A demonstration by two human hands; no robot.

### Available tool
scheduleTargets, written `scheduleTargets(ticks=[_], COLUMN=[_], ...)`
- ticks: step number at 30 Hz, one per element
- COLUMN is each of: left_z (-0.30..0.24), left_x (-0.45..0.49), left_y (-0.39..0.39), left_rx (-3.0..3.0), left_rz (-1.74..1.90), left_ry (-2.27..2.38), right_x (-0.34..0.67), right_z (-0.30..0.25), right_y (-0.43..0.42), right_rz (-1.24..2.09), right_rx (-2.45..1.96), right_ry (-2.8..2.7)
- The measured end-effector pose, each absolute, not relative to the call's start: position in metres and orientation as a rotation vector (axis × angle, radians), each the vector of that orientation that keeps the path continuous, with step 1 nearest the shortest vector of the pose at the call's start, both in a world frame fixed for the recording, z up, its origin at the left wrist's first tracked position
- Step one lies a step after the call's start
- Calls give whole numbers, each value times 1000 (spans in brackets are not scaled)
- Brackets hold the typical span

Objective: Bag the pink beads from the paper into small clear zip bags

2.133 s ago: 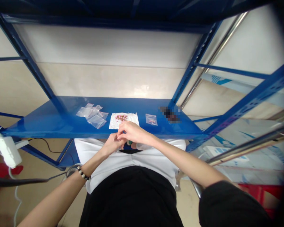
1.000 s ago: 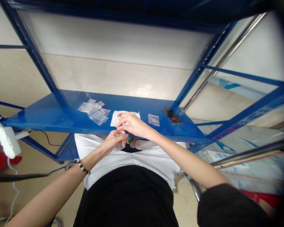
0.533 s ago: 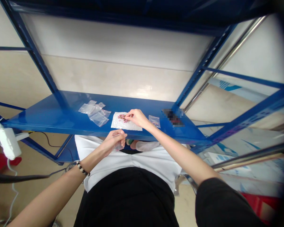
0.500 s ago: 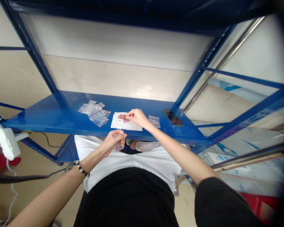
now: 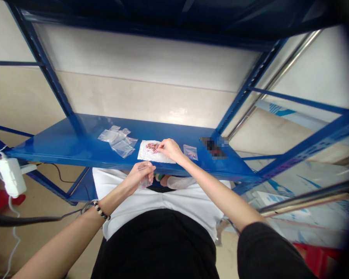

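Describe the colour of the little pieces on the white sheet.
The little pieces look pink and brownish in the head view.

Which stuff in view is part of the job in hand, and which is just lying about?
Likely in the job:
clear bag in the left hand
small pink pieces at the right hand
white sheet under them
loose clear bags
bag with a few pieces

Seemingly just there:
white box on a cable
pixelated item, far right
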State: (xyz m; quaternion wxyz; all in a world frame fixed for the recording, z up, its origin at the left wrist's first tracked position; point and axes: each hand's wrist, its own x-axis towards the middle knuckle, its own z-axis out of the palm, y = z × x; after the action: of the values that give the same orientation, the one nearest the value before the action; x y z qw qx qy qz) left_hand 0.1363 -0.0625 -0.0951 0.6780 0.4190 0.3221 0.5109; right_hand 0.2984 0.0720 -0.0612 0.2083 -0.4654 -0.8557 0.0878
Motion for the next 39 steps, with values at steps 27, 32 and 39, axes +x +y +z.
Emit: scheduleTargets(ticks=[27,32,39], left_z=[-92,-101,-100], left_x=[148,155,147], left_y=[-84,-89,-86], left_rx=[1169,1173,1252], left_rz=[865,754,604], left_ry=[580,529,582], right_x=[316,328,340], right_z=[-51,-64,-97], right_y=[-80,-86,-71], right_rz=[704,681,943], right_rx=[-955,-1027,-1027], right_ry=[-2125,-1961,-1706])
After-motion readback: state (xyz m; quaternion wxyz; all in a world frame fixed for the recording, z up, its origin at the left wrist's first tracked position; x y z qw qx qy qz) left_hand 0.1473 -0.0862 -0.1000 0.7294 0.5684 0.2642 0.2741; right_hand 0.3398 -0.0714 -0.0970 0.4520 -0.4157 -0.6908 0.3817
